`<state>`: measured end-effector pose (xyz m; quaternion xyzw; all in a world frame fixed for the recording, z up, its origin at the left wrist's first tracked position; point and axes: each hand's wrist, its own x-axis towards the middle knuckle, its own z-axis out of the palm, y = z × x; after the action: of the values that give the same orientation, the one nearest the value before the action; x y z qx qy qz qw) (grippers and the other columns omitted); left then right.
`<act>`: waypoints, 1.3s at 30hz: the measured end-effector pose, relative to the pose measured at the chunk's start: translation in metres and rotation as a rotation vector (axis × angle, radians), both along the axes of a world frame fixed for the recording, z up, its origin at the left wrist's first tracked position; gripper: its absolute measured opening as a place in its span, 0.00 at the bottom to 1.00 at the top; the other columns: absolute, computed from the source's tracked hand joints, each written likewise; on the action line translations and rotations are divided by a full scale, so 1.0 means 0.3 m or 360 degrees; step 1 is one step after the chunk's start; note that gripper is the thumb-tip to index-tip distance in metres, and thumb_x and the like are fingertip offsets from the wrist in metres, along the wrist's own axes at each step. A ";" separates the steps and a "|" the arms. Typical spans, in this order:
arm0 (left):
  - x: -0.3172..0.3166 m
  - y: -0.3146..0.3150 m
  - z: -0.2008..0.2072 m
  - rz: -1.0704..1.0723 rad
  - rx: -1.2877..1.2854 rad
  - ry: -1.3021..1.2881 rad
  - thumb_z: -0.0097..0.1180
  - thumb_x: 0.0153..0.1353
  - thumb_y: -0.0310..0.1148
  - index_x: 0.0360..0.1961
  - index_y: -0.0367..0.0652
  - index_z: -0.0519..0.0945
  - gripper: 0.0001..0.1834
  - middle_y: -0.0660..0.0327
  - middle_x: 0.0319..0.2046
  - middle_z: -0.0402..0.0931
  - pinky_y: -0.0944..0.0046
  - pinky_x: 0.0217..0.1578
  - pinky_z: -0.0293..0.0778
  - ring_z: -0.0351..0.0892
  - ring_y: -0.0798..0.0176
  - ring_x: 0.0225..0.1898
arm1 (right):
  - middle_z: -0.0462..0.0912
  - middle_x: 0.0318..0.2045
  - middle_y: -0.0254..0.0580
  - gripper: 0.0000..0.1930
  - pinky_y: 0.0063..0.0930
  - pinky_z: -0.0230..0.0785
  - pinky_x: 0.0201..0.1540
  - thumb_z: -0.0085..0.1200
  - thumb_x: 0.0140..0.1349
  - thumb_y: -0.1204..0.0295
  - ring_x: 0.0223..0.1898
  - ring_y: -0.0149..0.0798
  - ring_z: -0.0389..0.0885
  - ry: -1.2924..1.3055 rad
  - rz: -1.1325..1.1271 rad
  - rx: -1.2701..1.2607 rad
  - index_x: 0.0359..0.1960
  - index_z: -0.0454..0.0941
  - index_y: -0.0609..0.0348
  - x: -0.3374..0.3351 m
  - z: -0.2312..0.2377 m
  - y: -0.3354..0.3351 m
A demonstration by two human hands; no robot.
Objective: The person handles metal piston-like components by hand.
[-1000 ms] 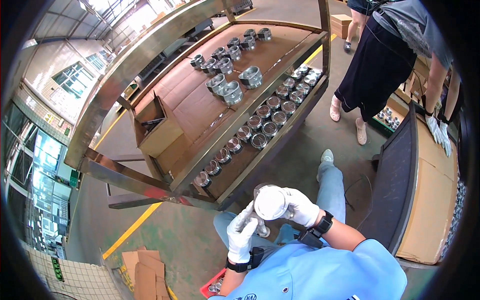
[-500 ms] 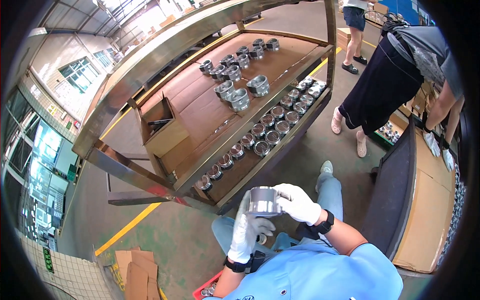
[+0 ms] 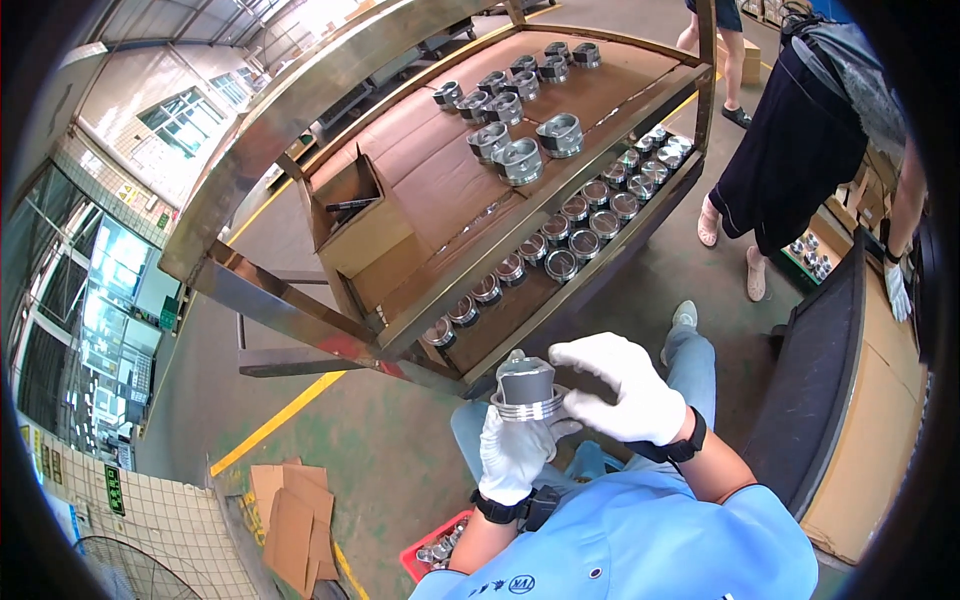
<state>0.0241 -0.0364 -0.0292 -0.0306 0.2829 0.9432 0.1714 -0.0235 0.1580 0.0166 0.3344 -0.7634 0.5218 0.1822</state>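
Note:
A metal engine piston (image 3: 526, 385) with a dark skirt is held in front of my torso, its ring grooves at the bottom. My white-gloved left hand (image 3: 512, 458) grips it from below. To its right is my right hand (image 3: 628, 392), also gloved, fingers spread and curved around the side; whether the thumb touches the piston I cannot tell. Beyond my hands, several similar pistons (image 3: 521, 162) stand on the rack's upper shelf. Rows of pistons (image 3: 561, 265) with round tops facing up fill part of the shelf below.
The metal rack (image 3: 300, 312) has a cardboard box (image 3: 372, 245) holding a dark pen-like object. A red crate (image 3: 410, 562) with metal parts sits by my left arm. Flattened cardboard (image 3: 297, 525) lies on the floor. At right, another person (image 3: 800, 140) leans over a dark-sided bench (image 3: 815, 400).
The piston has turned from grooves up to grooves down, now resting in my left hand. My right hand has loosened and opened. The view has shifted, moving the rack rightward and up.

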 end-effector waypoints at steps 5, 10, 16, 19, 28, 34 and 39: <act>0.006 0.032 0.053 0.0139 -0.0111 0.0170 0.61 0.58 0.56 0.72 0.54 0.57 0.44 0.51 0.57 0.71 0.47 0.52 0.74 0.76 0.49 0.53 | 0.81 0.46 0.53 0.31 0.42 0.74 0.49 0.65 0.46 0.68 0.45 0.54 0.81 -0.0007 -0.0028 0.0192 0.55 0.75 0.64 0.014 0.006 -0.038; 0.012 0.052 0.087 0.0453 -0.0273 0.0400 0.68 0.53 0.30 0.74 0.53 0.49 0.51 0.49 0.61 0.66 0.45 0.55 0.76 0.77 0.45 0.54 | 0.80 0.48 0.54 0.32 0.41 0.74 0.50 0.64 0.46 0.71 0.45 0.54 0.81 -0.0029 -0.0042 0.0145 0.57 0.73 0.64 0.017 -0.031 -0.044; 0.009 0.028 0.048 0.0753 -0.0983 0.0654 0.74 0.44 0.29 0.74 0.47 0.49 0.59 0.52 0.63 0.62 0.54 0.59 0.72 0.69 0.50 0.61 | 0.78 0.51 0.55 0.30 0.39 0.76 0.49 0.58 0.48 0.77 0.44 0.53 0.81 -0.0138 0.0017 0.0058 0.58 0.72 0.64 0.004 -0.031 -0.043; 0.009 0.013 0.019 0.0926 -0.1617 0.0876 0.77 0.40 0.32 0.72 0.44 0.53 0.59 0.51 0.62 0.61 0.53 0.60 0.68 0.66 0.50 0.62 | 0.79 0.50 0.54 0.27 0.36 0.77 0.46 0.52 0.52 0.80 0.42 0.48 0.83 -0.0439 0.0033 -0.0159 0.58 0.73 0.61 0.013 -0.010 -0.026; 0.000 0.047 0.036 0.1198 -0.2655 0.1420 0.76 0.37 0.31 0.68 0.46 0.60 0.54 0.48 0.56 0.57 0.48 0.54 0.67 0.65 0.45 0.57 | 0.83 0.39 0.50 0.15 0.36 0.77 0.43 0.55 0.54 0.74 0.39 0.50 0.84 -0.0311 0.0030 0.0072 0.44 0.82 0.60 0.014 -0.038 -0.052; -0.016 0.062 0.048 0.0963 -0.1885 0.1207 0.76 0.46 0.40 0.68 0.41 0.59 0.52 0.54 0.58 0.59 0.58 0.48 0.76 0.73 0.55 0.52 | 0.83 0.37 0.49 0.15 0.36 0.77 0.42 0.51 0.50 0.78 0.38 0.49 0.84 -0.0561 -0.0030 -0.0130 0.41 0.82 0.62 0.005 -0.067 -0.047; -0.024 -0.004 0.039 -0.0287 -0.0073 0.0112 0.49 0.59 0.70 0.64 0.36 0.64 0.49 0.46 0.55 0.73 0.43 0.51 0.76 0.77 0.44 0.53 | 0.83 0.37 0.47 0.16 0.35 0.76 0.44 0.51 0.49 0.79 0.42 0.48 0.83 -0.0510 0.0148 -0.0070 0.41 0.82 0.60 -0.016 -0.055 -0.029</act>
<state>0.0169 -0.0375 -0.0175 0.0242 0.3120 0.9177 0.2447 -0.0282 0.1492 0.0002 0.2777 -0.7549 0.5928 0.0410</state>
